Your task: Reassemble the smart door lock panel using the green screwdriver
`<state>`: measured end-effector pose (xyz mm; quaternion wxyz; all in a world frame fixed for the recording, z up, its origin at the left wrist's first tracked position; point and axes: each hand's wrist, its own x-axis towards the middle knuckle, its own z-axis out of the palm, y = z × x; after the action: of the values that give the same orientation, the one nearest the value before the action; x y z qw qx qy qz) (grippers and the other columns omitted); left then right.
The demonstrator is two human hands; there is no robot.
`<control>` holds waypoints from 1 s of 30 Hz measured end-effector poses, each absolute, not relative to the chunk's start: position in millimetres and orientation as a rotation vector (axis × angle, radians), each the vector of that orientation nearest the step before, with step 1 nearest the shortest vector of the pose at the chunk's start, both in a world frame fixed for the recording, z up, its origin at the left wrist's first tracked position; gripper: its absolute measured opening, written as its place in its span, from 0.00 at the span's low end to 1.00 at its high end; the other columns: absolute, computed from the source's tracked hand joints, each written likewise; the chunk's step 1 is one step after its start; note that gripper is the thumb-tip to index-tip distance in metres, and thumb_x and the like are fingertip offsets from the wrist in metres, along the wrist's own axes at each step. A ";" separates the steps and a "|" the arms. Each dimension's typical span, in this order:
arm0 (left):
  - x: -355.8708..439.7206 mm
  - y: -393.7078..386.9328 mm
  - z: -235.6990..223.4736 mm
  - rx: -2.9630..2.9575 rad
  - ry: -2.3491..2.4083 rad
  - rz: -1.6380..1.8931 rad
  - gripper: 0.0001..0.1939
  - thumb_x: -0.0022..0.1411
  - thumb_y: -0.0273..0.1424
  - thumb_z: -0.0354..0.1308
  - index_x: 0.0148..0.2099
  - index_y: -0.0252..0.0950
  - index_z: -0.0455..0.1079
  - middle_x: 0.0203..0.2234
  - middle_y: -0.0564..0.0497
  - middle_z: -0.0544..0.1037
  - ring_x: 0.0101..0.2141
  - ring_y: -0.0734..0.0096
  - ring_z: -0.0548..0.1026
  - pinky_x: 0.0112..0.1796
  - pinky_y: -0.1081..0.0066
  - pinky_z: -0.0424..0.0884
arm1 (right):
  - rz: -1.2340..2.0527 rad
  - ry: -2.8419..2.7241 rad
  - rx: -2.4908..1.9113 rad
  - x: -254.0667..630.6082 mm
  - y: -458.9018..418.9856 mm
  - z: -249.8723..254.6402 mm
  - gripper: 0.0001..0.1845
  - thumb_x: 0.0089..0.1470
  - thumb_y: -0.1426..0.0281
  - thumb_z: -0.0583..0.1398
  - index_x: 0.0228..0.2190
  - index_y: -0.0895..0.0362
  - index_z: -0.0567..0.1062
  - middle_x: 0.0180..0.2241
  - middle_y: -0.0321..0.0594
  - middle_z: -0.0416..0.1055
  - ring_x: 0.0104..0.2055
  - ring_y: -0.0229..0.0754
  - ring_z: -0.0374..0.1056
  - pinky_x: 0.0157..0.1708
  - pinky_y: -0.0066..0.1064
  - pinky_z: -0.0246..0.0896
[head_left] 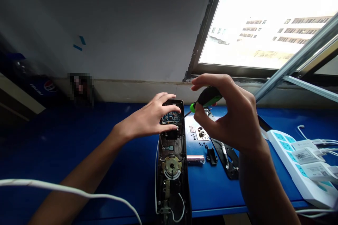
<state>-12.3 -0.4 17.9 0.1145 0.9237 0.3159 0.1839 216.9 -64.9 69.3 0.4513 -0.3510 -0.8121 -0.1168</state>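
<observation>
In the head view, a long black device housing (pixel 186 168) lies lengthwise in front of me, its inside showing. A blue circuit board (pixel 171 117) sits near its far end and a round brass-coloured part (pixel 172 165) near its middle. My left hand (pixel 151 116) is over the far end, fingers spread, thumb and fingertips on or just above the board area. In my right hand (pixel 232 112) is a screwdriver (pixel 208 96) with a black and green handle, held tilted. Its shaft points down-left at the housing's right edge; the tip's exact contact is unclear.
Right of the housing lie small screws (pixel 202 144), a square metal plate (pixel 202 133), a black bracket (pixel 211 156), a pink cylinder (pixel 195 159) and a black panel (pixel 231 163). A white power strip (pixel 287 161) with plugs stands far right. A white cable (pixel 87 194) crosses the left foreground.
</observation>
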 end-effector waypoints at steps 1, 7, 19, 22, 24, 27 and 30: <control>-12.2 0.4 17.5 2.718 0.914 0.569 0.25 0.66 0.46 0.66 0.62 0.46 0.73 0.72 0.44 0.58 0.73 0.44 0.50 0.68 0.41 0.61 | -0.302 -2.013 -0.875 216.8 -65.2 69.9 0.22 0.57 0.77 0.64 0.53 0.54 0.73 0.44 0.39 0.79 0.36 0.39 0.75 0.39 0.35 0.74; -11.0 3.8 18.7 2.751 0.824 0.691 0.20 0.67 0.40 0.67 0.59 0.43 0.76 0.68 0.43 0.66 0.72 0.44 0.53 0.68 0.41 0.60 | -0.319 -1.977 -0.910 217.5 -64.5 69.9 0.17 0.59 0.75 0.64 0.50 0.53 0.74 0.39 0.36 0.79 0.29 0.35 0.70 0.34 0.33 0.72; -8.6 3.4 22.8 2.751 0.745 0.732 0.18 0.66 0.35 0.68 0.56 0.38 0.77 0.57 0.44 0.77 0.64 0.52 0.67 0.64 0.51 0.68 | -0.162 -1.995 -0.952 216.1 -67.6 72.0 0.20 0.61 0.75 0.63 0.53 0.50 0.72 0.45 0.41 0.78 0.38 0.43 0.76 0.40 0.39 0.76; -9.2 4.7 21.8 2.750 0.754 0.751 0.18 0.65 0.34 0.69 0.56 0.37 0.77 0.55 0.44 0.78 0.60 0.54 0.70 0.60 0.53 0.72 | -0.121 -2.013 -0.973 215.8 -67.9 71.8 0.25 0.59 0.76 0.63 0.56 0.49 0.70 0.48 0.43 0.77 0.38 0.43 0.76 0.39 0.38 0.76; -9.6 5.6 21.0 2.752 0.782 0.750 0.18 0.65 0.33 0.69 0.56 0.37 0.77 0.54 0.45 0.79 0.58 0.55 0.70 0.58 0.55 0.74 | -0.145 -1.995 -0.992 216.3 -66.9 70.7 0.23 0.59 0.74 0.64 0.55 0.49 0.70 0.45 0.42 0.78 0.35 0.43 0.75 0.37 0.39 0.76; -10.4 7.0 20.7 2.761 0.795 0.739 0.18 0.65 0.31 0.70 0.56 0.37 0.77 0.53 0.45 0.79 0.57 0.55 0.70 0.56 0.55 0.75 | -0.161 -1.969 -0.983 217.5 -64.1 68.8 0.21 0.60 0.73 0.64 0.54 0.50 0.71 0.42 0.39 0.78 0.31 0.40 0.73 0.34 0.39 0.76; -10.8 7.2 22.1 2.760 0.781 0.748 0.17 0.65 0.29 0.69 0.56 0.37 0.77 0.53 0.45 0.79 0.57 0.56 0.70 0.56 0.56 0.75 | -0.135 -1.999 -0.911 217.8 -62.1 67.9 0.25 0.59 0.76 0.62 0.57 0.50 0.69 0.46 0.41 0.77 0.34 0.41 0.74 0.36 0.39 0.76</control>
<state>-10.8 7.2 22.1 0.0888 0.9274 0.2624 0.2512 217.8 -62.1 67.9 0.4531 -0.3690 -0.8097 -0.0546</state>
